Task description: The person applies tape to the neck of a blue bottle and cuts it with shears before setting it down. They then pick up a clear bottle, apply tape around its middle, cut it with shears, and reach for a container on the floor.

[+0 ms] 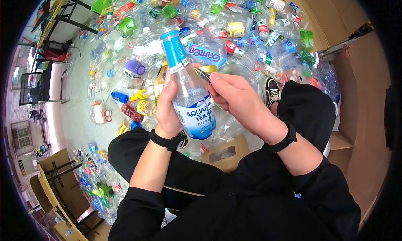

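Observation:
A clear plastic bottle (192, 84) with a blue Aquafina label and a blue neck wrap is tilted in front of me. My left hand (168, 107) is closed around it from the left side, thumb along the front. On the other side, my right hand (234, 96) pinches a thin dark tool (202, 75), its tip close to the bottle's upper body. The tool looks like a small cutter, but its blade is hard to make out. Whether the right fingertips also touch the bottle cannot be seen clearly.
Plastic bottles lie in a wide pile (209, 23) across the floor ahead. A tan jug (228, 153) sits between my legs. Cardboard (364, 94) walls the right side. More bottles (98, 182) lie at left beside a table (63, 203).

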{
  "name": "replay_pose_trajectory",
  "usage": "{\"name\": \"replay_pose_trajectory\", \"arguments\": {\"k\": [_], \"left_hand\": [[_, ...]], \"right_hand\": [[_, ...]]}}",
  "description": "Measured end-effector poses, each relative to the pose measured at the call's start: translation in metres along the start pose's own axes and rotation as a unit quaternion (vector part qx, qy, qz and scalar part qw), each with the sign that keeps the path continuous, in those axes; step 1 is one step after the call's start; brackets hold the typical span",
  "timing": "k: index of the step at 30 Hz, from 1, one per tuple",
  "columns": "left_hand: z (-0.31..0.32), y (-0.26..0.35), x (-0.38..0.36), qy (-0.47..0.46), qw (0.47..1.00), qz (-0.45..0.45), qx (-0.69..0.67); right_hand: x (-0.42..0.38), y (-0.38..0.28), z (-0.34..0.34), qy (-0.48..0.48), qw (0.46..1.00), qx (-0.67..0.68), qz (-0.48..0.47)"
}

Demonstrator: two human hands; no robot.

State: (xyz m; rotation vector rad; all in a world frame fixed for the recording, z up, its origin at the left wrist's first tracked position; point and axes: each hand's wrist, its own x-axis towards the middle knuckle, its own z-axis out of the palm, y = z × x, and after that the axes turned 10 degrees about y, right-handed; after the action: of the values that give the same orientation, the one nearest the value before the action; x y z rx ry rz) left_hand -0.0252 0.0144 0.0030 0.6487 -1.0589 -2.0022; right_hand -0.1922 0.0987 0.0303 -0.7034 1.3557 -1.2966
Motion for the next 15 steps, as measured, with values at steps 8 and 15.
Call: {"name": "replay_pose_trajectory", "arguments": {"k": [8,15], "left_hand": [[-0.001,0.001,0.000,-0.005,1.000,-0.006,0.004],[0.005,0.006,-0.004,0.114,0.988,-0.047,-0.091]], "right_hand": [[-0.002,-0.002,0.000,0.003,1.000,0.007,0.000],[-0.009,-0.035,-0.003,0.040,0.998,-0.045,-0.001]]}}
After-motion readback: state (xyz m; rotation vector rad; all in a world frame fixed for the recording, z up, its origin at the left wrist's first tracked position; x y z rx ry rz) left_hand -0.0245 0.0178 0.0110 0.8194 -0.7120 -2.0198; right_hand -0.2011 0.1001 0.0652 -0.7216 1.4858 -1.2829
